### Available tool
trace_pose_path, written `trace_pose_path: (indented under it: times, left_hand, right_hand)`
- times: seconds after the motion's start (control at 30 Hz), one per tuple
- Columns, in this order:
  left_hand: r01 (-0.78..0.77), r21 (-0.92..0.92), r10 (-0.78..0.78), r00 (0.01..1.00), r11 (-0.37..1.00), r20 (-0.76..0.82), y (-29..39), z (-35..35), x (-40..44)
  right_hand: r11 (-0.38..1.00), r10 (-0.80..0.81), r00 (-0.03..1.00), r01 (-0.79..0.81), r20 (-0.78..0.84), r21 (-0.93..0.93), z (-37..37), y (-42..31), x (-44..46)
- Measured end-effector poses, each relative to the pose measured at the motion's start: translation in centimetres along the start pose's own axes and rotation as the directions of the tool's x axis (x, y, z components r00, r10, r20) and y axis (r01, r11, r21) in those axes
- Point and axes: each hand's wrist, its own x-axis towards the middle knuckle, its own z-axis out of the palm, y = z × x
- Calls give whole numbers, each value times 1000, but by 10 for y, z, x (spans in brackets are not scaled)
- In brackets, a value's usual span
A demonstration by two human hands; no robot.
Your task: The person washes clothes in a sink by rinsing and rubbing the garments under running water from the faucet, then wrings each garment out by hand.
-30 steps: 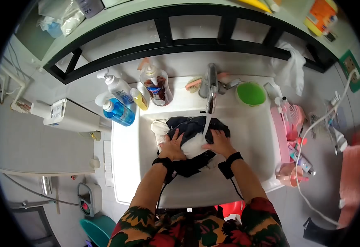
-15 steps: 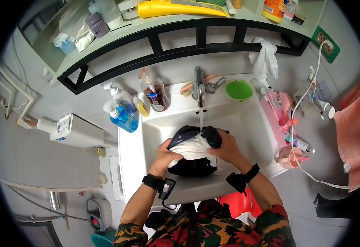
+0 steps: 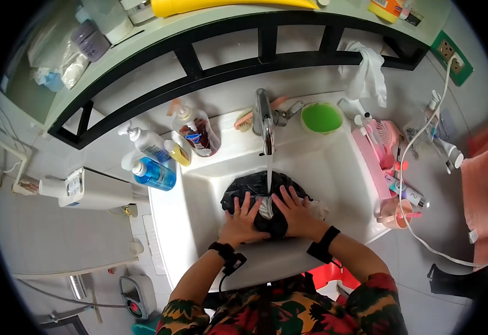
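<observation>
Left hand [image 3: 239, 228] and right hand [image 3: 304, 220], fingers [image 3: 246, 203] splayed flat, touch one dark cloth bundle [image 3: 248, 184]; one tap [image 3: 264, 118] runs.

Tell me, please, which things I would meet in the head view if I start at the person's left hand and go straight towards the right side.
Left hand → right hand → pink cup → pink towel.

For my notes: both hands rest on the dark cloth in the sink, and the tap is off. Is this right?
The tap is running, not off, as the head view shows; left hand and right hand rest on the dark cloth in the sink.
</observation>
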Motion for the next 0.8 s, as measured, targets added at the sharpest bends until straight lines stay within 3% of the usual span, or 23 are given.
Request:
trace_pose_path:
  times: [0.03, 0.13, 0.33, 0.47, 0.5, 0.6, 0.63, 0.67, 0.73, 0.77, 0.8]
  left_hand:
    - [-32, 28, 31, 999, 999, 43, 2, -1, 6]
    - [-73, 62, 67, 994, 995, 87, -4, 6, 16]
    - [2, 108, -11, 996, 994, 85, -20, 16, 53]
    - [78, 35, -82, 990, 996, 118, -14, 5, 63]
    - [105, 5, -105, 983, 994, 148, -9, 2, 60]
    - [130, -34, -125, 983, 991, 131, -6, 3, 49]
    - [132, -129, -117, 987, 983, 112, -3, -3, 41]
    - [17, -226, -12, 1000, 974, 23, -19, 6, 39]
    - [-254, -469, 222, 967, 846, -123, -48, 10, 38]
    - [-144, -572, 111, 989, 808, -92, -51, 8, 28]
    - [-150, -566, 119, 989, 811, -92, -49, 1, 21]
  right_hand:
    - [993, -10, 999, 14, 36, -119, 3, 1, 2]
    - [982, -22, 987, 51, 159, -182, 7, 2, 22]
    - [993, 15, 957, 20, 289, -118, 18, 27, 72]
    - [995, 3, 970, 20, 244, -93, 19, 35, 79]
    - [993, -12, 995, 23, 98, -112, 23, 33, 74]
    - [993, -64, 998, 65, 20, -102, 26, 30, 61]
    - [988, -138, 983, 128, -120, -89, 23, 28, 53]
    - [988, -132, 983, 121, -127, -92, 17, 31, 44]
    - [961, 170, 959, -110, -228, 255, -17, 29, 28]
    - [937, 263, 930, -183, -258, 297, -30, 35, 24]
    - [905, 355, 890, -251, -285, 343, -45, 43, 19]
